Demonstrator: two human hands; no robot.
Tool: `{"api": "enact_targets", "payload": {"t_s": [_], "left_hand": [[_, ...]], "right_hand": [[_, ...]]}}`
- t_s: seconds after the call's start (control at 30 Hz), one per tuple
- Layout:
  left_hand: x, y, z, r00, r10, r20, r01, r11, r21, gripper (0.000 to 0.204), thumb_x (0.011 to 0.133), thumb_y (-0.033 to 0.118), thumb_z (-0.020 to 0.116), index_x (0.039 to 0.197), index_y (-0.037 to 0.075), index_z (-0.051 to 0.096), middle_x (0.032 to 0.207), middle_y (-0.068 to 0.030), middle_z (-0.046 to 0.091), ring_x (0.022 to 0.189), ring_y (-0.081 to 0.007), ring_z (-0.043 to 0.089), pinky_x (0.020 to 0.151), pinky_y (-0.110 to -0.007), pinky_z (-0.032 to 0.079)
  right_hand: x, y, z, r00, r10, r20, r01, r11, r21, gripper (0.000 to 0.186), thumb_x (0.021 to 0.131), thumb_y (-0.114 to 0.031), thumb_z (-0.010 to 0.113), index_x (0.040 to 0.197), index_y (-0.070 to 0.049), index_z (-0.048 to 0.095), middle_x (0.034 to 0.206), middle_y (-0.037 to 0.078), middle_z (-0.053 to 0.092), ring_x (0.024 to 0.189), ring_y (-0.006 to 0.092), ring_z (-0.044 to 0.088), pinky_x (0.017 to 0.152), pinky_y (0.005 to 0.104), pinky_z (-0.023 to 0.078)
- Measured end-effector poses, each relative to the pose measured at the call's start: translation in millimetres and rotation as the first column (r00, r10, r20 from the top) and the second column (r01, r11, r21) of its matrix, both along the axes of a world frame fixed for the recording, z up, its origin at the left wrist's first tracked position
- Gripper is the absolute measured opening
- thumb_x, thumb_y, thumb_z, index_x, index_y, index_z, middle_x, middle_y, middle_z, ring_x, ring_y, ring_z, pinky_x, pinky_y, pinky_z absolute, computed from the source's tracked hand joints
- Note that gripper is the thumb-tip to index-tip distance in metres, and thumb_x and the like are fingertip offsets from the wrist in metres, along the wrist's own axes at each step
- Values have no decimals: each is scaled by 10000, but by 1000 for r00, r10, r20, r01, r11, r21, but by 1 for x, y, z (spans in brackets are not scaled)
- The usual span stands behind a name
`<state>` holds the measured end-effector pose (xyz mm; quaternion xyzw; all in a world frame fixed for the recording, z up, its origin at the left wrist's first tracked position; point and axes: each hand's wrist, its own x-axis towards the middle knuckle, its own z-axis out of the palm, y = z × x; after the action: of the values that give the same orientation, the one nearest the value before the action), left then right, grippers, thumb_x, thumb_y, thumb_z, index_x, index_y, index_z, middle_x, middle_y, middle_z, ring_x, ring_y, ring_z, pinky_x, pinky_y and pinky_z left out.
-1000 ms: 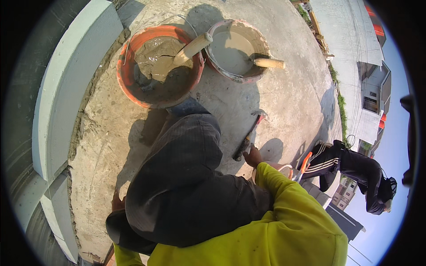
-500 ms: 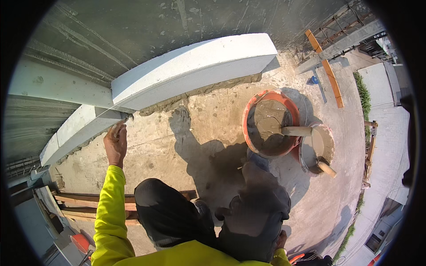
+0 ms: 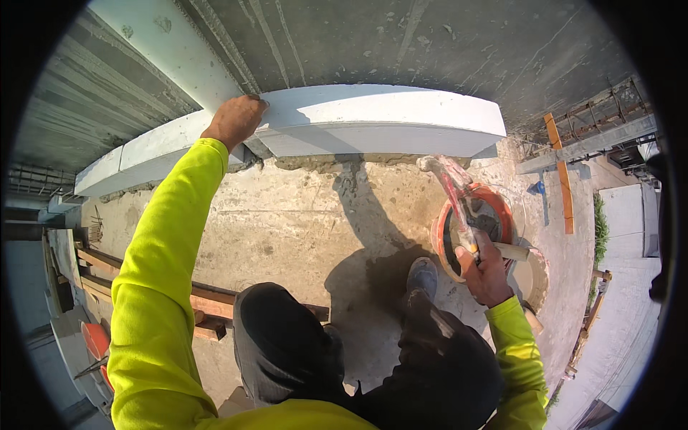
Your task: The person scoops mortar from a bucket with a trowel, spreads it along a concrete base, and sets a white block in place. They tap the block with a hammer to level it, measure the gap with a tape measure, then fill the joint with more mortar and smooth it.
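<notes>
My left hand [image 3: 235, 120] is at the near end of a long white block [image 3: 380, 118], beside a pale post [image 3: 168, 46]. Its fingers are bent over the block's top edge; their tips are partly hidden. My right hand [image 3: 489, 276] is wrapped round the handle of a hammer [image 3: 459, 197], red and smeared with pale mortar, its head pointing up and away. The hammer is held over an orange bucket [image 3: 438, 236] with grey mortar inside. A wooden tool handle [image 3: 512, 251] sticks out of that bucket.
Another white block [image 3: 161, 147] continues the row on the left, against a grey wall [image 3: 344, 43]. A second bucket [image 3: 542, 276] stands behind my right hand. Timber planks [image 3: 211, 304] lie by my left knee. An orange board [image 3: 562, 175] leans at the right.
My left hand has moved from below the block joint up onto the block's end. My right hand has come up from beside my leg, holding the hammer. The view has shifted left.
</notes>
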<state>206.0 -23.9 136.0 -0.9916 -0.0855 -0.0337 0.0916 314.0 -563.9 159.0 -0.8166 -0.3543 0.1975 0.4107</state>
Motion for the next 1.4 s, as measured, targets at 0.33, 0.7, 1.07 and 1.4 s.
{"api": "enact_targets", "payload": {"t_s": [0.33, 0.7, 1.07, 1.4], "left_hand": [[-64, -28, -11, 824, 464, 324, -295, 841, -454, 287, 907, 77, 604, 1159, 50, 738, 1116, -170, 730, 912, -329, 728, 858, -386, 577], [-56, -115, -62, 807, 323, 493, -44, 867, -496, 387, 854, 70, 691, 1239, 84, 652, 1232, -136, 640, 1136, -345, 600, 966, -419, 512], [-18, 103, -116, 981, 129, 141, -104, 980, -172, 533, 903, 58, 673, 1412, 16, 519, 1426, -239, 541, 1321, -402, 512, 1091, -459, 421], [34, 85, -54, 965, 39, -258, -17, 996, 87, 684, 792, 101, 755, 1429, 49, 513, 1498, -186, 495, 1409, -412, 419, 1216, -451, 300]], "right_hand": [[50, 219, -4, 913, 369, -176, -385, 921, -65, 379, 1022, -252, 579, 1247, 47, 519, 850, 143, 645, 644, 210, 599, 613, 353, 486], [20, 129, -8, 763, 52, -644, -68, 998, 0, 254, 1047, -273, 559, 1158, -60, 478, 775, 23, 539, 529, 103, 551, 449, 263, 464], [1, 53, -19, 913, 184, -364, -6, 899, 438, 344, 966, -220, 636, 1121, 45, 479, 677, 139, 580, 569, 241, 567, 561, 421, 460], [14, 45, -19, 930, 281, -238, -204, 931, 301, 362, 929, -243, 654, 1027, 51, 466, 746, 249, 610, 734, 459, 611, 682, 496, 461]]}}
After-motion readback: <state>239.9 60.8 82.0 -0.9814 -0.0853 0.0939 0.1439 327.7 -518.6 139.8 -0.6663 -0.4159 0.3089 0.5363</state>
